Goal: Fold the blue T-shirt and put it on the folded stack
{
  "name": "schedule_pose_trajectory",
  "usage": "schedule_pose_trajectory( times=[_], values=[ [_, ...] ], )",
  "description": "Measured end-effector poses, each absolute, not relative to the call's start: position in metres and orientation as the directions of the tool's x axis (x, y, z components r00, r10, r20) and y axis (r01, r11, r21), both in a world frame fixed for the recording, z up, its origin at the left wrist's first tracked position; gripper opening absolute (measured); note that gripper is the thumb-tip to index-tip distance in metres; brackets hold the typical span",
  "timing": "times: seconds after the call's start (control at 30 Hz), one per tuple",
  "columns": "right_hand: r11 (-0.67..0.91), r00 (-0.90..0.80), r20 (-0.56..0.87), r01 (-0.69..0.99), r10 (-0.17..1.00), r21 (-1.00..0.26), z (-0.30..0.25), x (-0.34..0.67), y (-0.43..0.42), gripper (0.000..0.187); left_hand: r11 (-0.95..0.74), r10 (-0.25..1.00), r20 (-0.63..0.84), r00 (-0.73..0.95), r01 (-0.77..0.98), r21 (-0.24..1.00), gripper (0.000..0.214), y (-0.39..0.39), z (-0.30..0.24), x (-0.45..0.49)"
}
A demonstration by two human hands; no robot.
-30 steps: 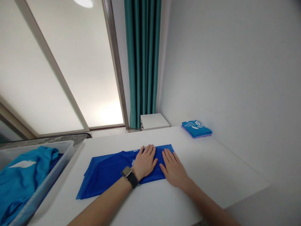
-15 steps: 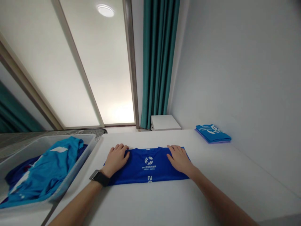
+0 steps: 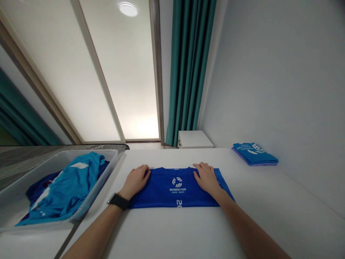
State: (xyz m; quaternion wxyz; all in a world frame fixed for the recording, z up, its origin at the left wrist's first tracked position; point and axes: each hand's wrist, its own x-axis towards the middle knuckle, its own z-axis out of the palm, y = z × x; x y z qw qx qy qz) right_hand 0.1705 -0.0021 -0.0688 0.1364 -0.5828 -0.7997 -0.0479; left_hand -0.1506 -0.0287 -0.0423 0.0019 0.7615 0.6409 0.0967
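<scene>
A dark blue T-shirt (image 3: 172, 196) with a white logo and lettering lies folded into a wide, low band on the white table. My left hand (image 3: 136, 180) rests on its left end, fingers stretched toward the far edge, with a black watch on that wrist. Over on the right part of the shirt, my right hand (image 3: 207, 178) lies flat with its fingers somewhat spread. Both palms hide some of the fabric beneath. The shirt's right end shows beyond my right wrist.
To the left stands a translucent plastic bin (image 3: 113, 156) holding crumpled light blue and dark blue clothes (image 3: 71, 187). A small stack of folded blue shirts (image 3: 254, 153) sits on the table (image 3: 167, 233) by the right wall. Behind the table are a white cabinet (image 3: 195, 139) and a green curtain (image 3: 191, 72).
The camera view has swung slightly left. My right hand sits a little closer to the logo, and more of the shirt's right end is visible. Both hands stay on the shirt.
</scene>
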Motion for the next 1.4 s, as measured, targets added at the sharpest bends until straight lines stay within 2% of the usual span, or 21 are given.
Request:
schedule_pose_trajectory(
  times=[0.33,0.5,0.67,0.87,0.97,1.07,1.17,1.27,1.4],
  values=[
    [0.356,-0.305,0.309,0.926,0.901,-0.126,-0.076,0.173,-0.003,0.037,-0.195,0.973,0.156,0.171,0.968,0.159,0.021,-0.027,-0.047,-0.161],
    [0.462,-0.376,0.354,0.864,0.856,-0.201,-0.075,0.173,-0.005,0.038,-0.234,0.964,0.169,0.205,0.956,0.175,0.022,-0.028,-0.045,-0.165],
    [0.480,-0.389,0.346,0.846,0.854,-0.232,-0.075,0.170,0.000,0.035,-0.222,0.961,0.187,0.204,0.972,0.081,0.021,-0.031,-0.039,-0.158],
    [0.449,-0.389,0.291,0.875,0.874,-0.181,-0.077,0.163,0.003,0.035,-0.224,0.953,0.213,0.217,0.975,0.007,0.022,-0.029,-0.042,-0.142],
    [0.470,-0.399,0.296,0.852,0.868,-0.229,-0.077,0.163,0.001,0.036,-0.227,0.950,0.225,0.215,0.973,0.031,0.021,-0.027,-0.047,-0.141],
    [0.511,-0.421,0.308,0.791,0.853,-0.336,-0.076,0.164,0.000,0.035,-0.228,0.947,0.245,0.207,0.972,0.058,0.021,-0.027,-0.050,-0.144],
    [0.516,-0.403,0.332,0.744,0.853,-0.424,-0.078,0.166,0.002,0.032,-0.319,0.918,0.270,0.292,0.946,0.061,0.028,-0.028,-0.051,-0.145],
    [0.503,-0.360,0.363,0.726,0.859,-0.469,-0.080,0.166,0.004,0.031,-0.439,0.873,0.278,0.400,0.893,0.094,0.034,-0.029,-0.052,-0.142],
    [0.473,-0.317,0.372,0.739,0.872,-0.480,-0.082,0.167,0.005,0.027,-0.493,0.854,0.293,0.430,0.848,0.194,0.033,-0.029,-0.056,-0.139]
  ],
)
